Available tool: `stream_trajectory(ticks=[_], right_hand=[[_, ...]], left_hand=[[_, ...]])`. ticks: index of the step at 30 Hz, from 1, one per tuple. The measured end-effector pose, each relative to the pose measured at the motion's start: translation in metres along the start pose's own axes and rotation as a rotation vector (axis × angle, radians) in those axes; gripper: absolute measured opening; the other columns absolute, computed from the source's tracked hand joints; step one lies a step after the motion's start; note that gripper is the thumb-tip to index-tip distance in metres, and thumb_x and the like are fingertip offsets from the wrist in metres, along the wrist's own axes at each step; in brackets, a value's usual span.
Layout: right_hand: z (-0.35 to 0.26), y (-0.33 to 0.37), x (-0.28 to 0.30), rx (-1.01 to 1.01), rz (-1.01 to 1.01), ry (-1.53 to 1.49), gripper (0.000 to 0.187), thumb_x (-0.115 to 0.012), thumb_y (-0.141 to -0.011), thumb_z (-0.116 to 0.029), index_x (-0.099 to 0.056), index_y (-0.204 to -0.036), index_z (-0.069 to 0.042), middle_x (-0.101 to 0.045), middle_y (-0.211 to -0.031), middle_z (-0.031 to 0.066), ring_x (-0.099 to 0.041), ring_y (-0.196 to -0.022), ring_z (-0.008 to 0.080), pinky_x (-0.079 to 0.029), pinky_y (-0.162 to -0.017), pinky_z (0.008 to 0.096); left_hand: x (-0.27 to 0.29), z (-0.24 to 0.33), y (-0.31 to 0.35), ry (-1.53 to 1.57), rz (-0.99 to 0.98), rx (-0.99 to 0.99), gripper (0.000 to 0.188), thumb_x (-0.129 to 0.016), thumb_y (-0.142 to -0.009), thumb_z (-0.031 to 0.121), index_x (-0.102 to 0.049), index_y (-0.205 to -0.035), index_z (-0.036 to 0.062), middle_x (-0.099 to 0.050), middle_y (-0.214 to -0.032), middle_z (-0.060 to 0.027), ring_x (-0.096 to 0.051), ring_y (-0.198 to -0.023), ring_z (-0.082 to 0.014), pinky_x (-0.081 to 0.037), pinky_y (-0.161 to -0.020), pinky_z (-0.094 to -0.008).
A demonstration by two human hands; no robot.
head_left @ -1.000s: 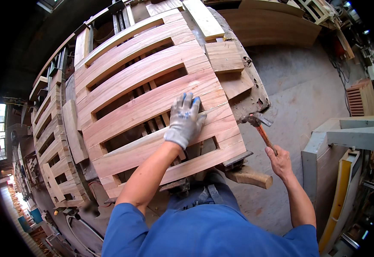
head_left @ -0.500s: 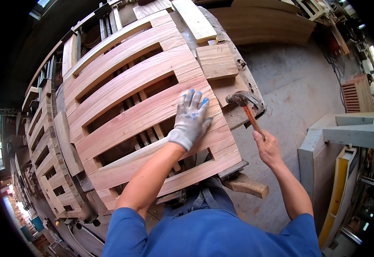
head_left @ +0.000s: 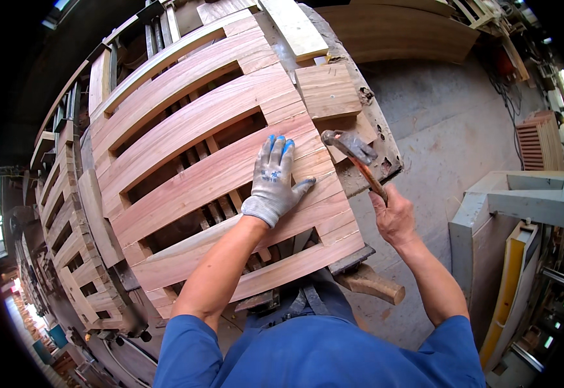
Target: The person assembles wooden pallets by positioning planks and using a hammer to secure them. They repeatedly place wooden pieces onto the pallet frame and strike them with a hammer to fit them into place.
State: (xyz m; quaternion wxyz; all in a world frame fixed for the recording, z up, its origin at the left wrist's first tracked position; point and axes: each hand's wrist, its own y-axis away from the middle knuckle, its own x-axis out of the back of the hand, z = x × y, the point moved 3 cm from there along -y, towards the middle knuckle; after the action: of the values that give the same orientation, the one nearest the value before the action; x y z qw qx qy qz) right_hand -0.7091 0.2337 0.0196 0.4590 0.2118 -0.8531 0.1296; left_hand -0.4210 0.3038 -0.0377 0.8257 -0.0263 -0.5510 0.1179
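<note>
A slatted wooden panel (head_left: 194, 184) of pale pinkish boards lies in front of me, with long openings between its slats. My left hand (head_left: 274, 184), in a grey glove with blue fingertips, rests flat on it near the right side, fingers stretched out and thumb apart. Bare, my right hand (head_left: 395, 213) grips the wooden handle of a claw hammer (head_left: 351, 147). The worn metal head is close to the panel's right edge; I cannot tell whether it touches the wood.
Beyond the panel's right edge lie a wooden block (head_left: 327, 90) and a pale board (head_left: 295, 29). A thick wooden bar (head_left: 372, 284) juts out near my waist. Another slatted panel (head_left: 78, 252) stands at left, a grey frame (head_left: 527, 197) at right.
The hammer has swung left toward the panel's edge, its head turned, and my right hand has moved slightly left and up. My left hand has slid a little left on the wood.
</note>
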Motion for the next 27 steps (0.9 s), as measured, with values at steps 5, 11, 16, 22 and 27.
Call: stream_trajectory(ticks=[5, 11, 16, 22, 27], right_hand=[[0.013, -0.006, -0.009, -0.084, -0.052, 0.098, 0.036, -0.068, -0.107, -0.038, -0.056, -0.098, -0.005, -0.067, -0.073, 0.0238, -0.068, -0.069, 0.0493, -0.051, -0.059, 0.055], [-0.015, -0.009, 0.013, 0.012, 0.066, -0.084, 0.038, -0.068, -0.107, -0.039, -0.058, -0.097, -0.005, -0.066, -0.072, 0.0239, -0.067, -0.069, 0.0485, -0.051, -0.058, 0.0528], [-0.006, -0.001, 0.008, -0.034, 0.021, -0.038, 0.041, -0.066, -0.108, -0.042, -0.059, -0.094, -0.004, -0.065, -0.072, 0.0252, -0.067, -0.068, 0.0493, -0.05, -0.058, 0.0532], [0.01, 0.006, 0.001, -0.122, -0.067, 0.019, 0.041, -0.067, -0.106, -0.041, -0.06, -0.092, -0.003, -0.065, -0.07, 0.0257, -0.067, -0.07, 0.051, -0.05, -0.06, 0.0559], [0.005, 0.002, 0.001, -0.152, -0.123, 0.087, 0.038, -0.068, -0.105, -0.039, -0.062, -0.093, -0.004, -0.066, -0.072, 0.0258, -0.067, -0.073, 0.0512, -0.05, -0.063, 0.0574]], left_hand=[[-0.005, -0.001, -0.001, 0.066, -0.031, 0.049, 0.102, -0.084, -0.086, 0.053, -0.043, -0.161, -0.0028, -0.039, -0.167, -0.0267, -0.029, -0.159, -0.0443, -0.022, -0.132, -0.0544], [-0.005, -0.001, 0.001, 0.041, -0.002, 0.034, 0.105, -0.089, -0.084, 0.051, -0.04, -0.162, 0.0009, -0.04, -0.165, -0.0251, -0.032, -0.157, -0.0451, -0.029, -0.129, -0.0562], [-0.003, -0.001, 0.001, 0.064, -0.01, 0.022, 0.095, -0.084, -0.086, 0.052, -0.05, -0.157, 0.0001, -0.042, -0.165, -0.0274, -0.032, -0.158, -0.0455, -0.024, -0.131, -0.0554], [0.006, 0.0, -0.001, 0.056, 0.056, -0.048, 0.073, -0.084, -0.087, 0.048, -0.068, -0.143, 0.0046, -0.056, -0.152, -0.0292, -0.044, -0.15, -0.0489, -0.032, -0.128, -0.0587], [0.012, -0.012, 0.002, 0.05, 0.037, -0.149, 0.064, -0.086, -0.086, 0.047, -0.074, -0.133, 0.0057, -0.062, -0.147, -0.0238, -0.049, -0.146, -0.045, -0.04, -0.124, -0.0568]])
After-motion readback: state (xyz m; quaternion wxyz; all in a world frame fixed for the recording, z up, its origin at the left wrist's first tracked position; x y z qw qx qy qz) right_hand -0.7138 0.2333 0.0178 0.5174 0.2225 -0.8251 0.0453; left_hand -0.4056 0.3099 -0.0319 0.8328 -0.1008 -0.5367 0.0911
